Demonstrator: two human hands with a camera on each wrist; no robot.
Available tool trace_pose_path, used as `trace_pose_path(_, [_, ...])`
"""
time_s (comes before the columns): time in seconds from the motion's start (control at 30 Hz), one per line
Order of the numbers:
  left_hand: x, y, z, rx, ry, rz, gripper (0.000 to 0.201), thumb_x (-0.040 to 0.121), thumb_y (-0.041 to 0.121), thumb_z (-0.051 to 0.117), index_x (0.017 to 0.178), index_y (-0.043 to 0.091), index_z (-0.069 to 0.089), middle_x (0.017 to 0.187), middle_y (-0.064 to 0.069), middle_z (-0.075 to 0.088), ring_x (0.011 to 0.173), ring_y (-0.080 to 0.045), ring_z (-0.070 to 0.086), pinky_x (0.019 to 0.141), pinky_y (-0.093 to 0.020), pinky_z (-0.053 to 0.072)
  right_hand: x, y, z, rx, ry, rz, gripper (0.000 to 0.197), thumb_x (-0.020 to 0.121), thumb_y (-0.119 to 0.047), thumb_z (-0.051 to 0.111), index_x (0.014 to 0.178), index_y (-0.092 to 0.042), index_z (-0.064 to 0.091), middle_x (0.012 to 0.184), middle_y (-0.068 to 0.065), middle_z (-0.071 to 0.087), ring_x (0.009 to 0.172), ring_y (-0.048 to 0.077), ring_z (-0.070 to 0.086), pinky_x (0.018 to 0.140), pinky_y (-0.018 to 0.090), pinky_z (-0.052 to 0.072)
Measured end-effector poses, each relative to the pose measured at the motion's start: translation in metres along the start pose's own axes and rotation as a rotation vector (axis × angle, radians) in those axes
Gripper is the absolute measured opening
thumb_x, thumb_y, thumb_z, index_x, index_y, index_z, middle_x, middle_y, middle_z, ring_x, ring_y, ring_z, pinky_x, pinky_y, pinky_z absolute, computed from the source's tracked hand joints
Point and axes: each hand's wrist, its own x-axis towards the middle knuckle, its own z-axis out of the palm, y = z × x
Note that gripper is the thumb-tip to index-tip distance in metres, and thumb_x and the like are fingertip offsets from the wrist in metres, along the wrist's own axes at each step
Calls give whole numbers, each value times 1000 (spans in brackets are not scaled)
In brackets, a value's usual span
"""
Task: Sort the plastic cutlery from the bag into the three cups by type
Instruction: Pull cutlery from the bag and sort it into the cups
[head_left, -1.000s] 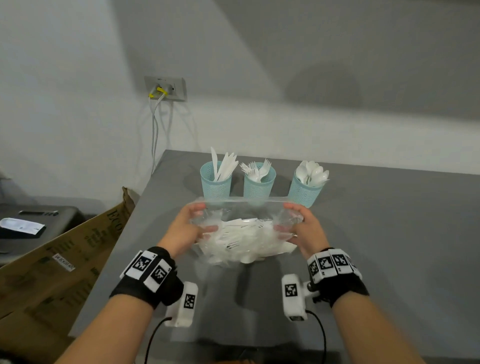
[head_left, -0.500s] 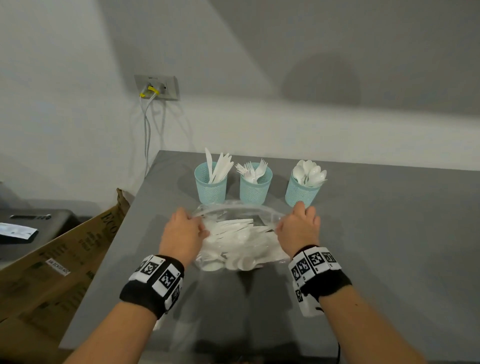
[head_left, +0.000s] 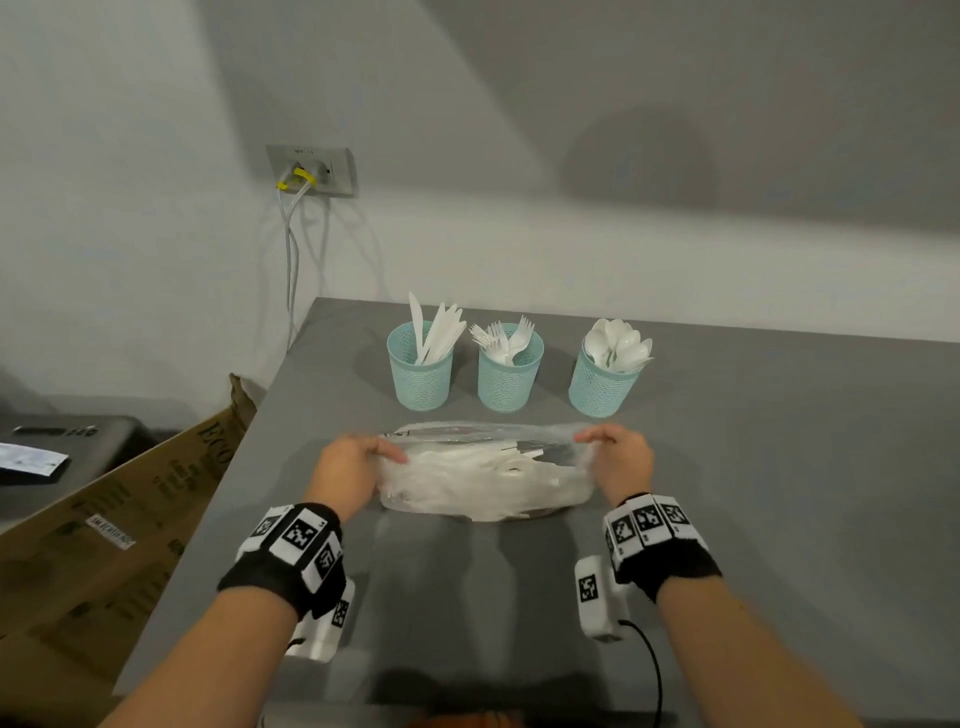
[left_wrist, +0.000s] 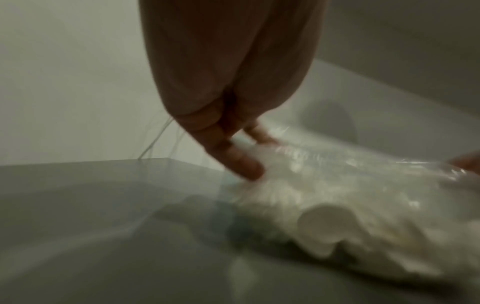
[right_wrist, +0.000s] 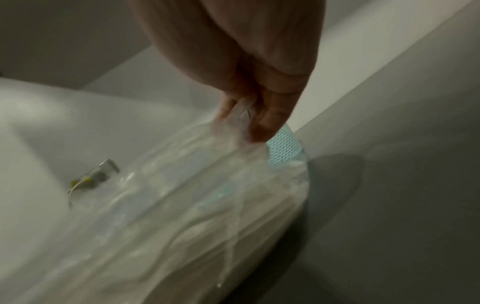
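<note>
Both hands pinch the clear bag's (head_left: 483, 483) mouth: left hand (head_left: 345, 475), right hand (head_left: 621, 460). It sits just in front of the knife cup (head_left: 420, 382), fork cup (head_left: 509, 379) and spoon cup (head_left: 600, 387), all partly filled. Plenty left inside, seemingly mixed.

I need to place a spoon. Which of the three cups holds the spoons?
The cup on the right, nearest the right hand; the other two hold knives and forks.
</note>
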Motion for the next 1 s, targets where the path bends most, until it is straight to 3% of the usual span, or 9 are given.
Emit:
trace_pose_path(0.1, [-2,20,4,48,9,-77,13,80,18,66,92,19,69,116,-8,55,88,-25,64,90,-34,50,-13,-8,10,-139,-145,-51,45,79,7,57,123,-7,57,129,10,47,114,26,51,91,16,32])
trace_pose_path(0.23, [0,23,-8,27,-89,-188,58,69,-3,67,125,13,58,131,-15,35,115,-30,51,104,-32,41,-8,-3,-3,-131,-260,-75,66,72,17,51,131,-11,53,128,11,41,121,24,47,91,12,31])
trace_pose_path(0.37, [-4,13,-26,-241,-180,-174,59,74,-17,49,124,12,58,99,-12,54,80,-23,56,69,-31,54,4,12,-24,-79,-340,-25,67,68,19,57,124,-17,62,114,9,45,111,29,51,61,17,53])
trace_pose_path(0.43, [-6,12,-26,-266,-207,-116,58,77,-21,39,121,11,60,98,-8,57,83,-21,54,75,-31,51,4,19,-22,-48,-352,21,67,67,20,57,124,-15,61,116,9,45,112,30,50,53,14,53])
trace_pose_path(0.57, [-9,6,-16,-46,-120,43,52,76,-13,48,107,23,68,122,0,58,110,-18,53,90,-19,42,-8,10,-10,-343,-79,-82,47,74,2,59,115,-20,63,125,9,42,119,29,38,95,21,35])
trace_pose_path(0.63, [-13,7,-9,72,-57,48,44,76,4,67,112,30,65,118,1,48,112,-20,49,98,-24,37,-19,-4,-3,-346,76,-292,33,74,-1,63,103,-18,66,116,5,43,112,24,38,94,20,27])
trace_pose_path(0.73, [-19,8,1,191,-66,59,72,67,11,77,131,32,50,118,3,33,120,-23,33,105,-30,31,-28,-13,17,-247,-198,-426,36,76,4,59,107,-15,65,110,0,49,100,14,50,99,29,42])
trace_pose_path(0.83, [-26,4,4,271,-121,62,95,64,11,78,141,39,31,131,1,27,114,-17,20,104,-30,31,-23,-1,22,-511,-489,-275,57,76,-7,60,131,-19,49,133,3,44,126,19,44,109,37,38])
trace_pose_path(1.0, [-31,-11,4,250,-212,48,111,60,15,81,145,43,16,142,3,17,126,-29,28,107,-37,38,-21,8,21,-681,-509,-340,52,79,-18,62,129,-21,50,136,0,41,130,21,39,107,35,38])
